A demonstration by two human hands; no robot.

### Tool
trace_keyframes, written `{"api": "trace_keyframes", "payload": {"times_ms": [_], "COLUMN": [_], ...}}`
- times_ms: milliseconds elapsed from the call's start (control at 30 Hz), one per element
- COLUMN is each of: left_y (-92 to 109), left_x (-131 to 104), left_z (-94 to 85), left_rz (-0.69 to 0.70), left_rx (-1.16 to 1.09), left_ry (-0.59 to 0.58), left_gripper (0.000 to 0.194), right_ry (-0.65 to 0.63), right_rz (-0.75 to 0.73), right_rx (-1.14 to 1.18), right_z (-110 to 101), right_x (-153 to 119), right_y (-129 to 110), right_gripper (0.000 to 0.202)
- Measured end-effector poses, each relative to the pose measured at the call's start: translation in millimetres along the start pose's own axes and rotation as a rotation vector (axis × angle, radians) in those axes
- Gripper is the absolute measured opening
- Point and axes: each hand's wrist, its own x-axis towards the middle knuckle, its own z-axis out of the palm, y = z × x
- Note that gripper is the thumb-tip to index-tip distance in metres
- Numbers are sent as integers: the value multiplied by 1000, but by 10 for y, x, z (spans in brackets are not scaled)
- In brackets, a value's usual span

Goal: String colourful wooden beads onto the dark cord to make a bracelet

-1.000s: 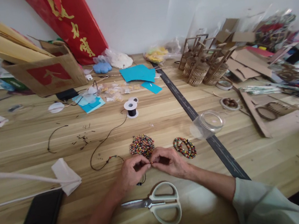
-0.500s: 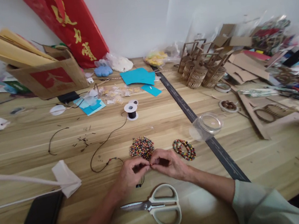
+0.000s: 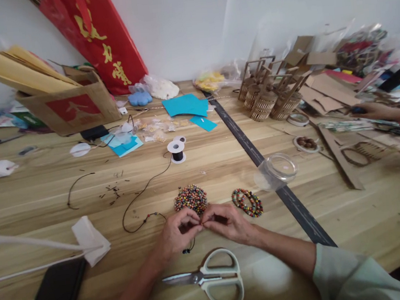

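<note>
Left hand: the left hand [image 3: 180, 231] has thumb and forefinger pinched together, apparently on the black cord [image 3: 146, 191], which runs in behind it.
Right hand: the right hand [image 3: 228, 224] pinches from the other side, tips nearly meeting the left's, probably to steady one small spot (too tiny to make out).
Cord: it curves over the table [image 3: 141, 267] from the spool [image 3: 178, 156] to the left hand, a few beads on it; the slack likely keeps any pull off the fingers.
Spool: upright beyond the hands, so the cord can probably feed without rolling it.
Bead pile: the bead pile [image 3: 190, 200] sits just beyond the fingertips, handy for picking.
Bead loops: the bead loops [image 3: 257, 213] lie apart from the pile, perhaps to avoid mixing.
Scissors: the scissors [image 3: 196, 278] lie flat on the near side, within easy reach.
Co-worker: another person's hand [image 3: 372, 111] is at the far right, well apart.
</note>
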Motion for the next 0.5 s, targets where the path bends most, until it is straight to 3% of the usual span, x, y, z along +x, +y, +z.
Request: {"api": "trace_keyframes", "payload": {"times_ms": [133, 267, 400, 500], "left_y": [22, 16, 64, 119], "left_x": [-20, -47, -74, -72], "left_z": [-39, -100, -108, -77], "left_rz": [53, 141, 162, 84], "left_rx": [46, 109, 137, 67], "left_ry": [-16, 56, 101, 29], "left_gripper": [11, 20, 20, 20], "right_ry": [-2, -46, -4, 37], "right_rz": [-154, -307, -352, -341], "right_rx": [-44, -142, -207, -191], "right_z": [-19, -36, -40, -42], "right_x": [-5, -42, -70, -65], "right_y": [-28, -51, -39, -31], "right_gripper": [21, 16, 14, 14]}}
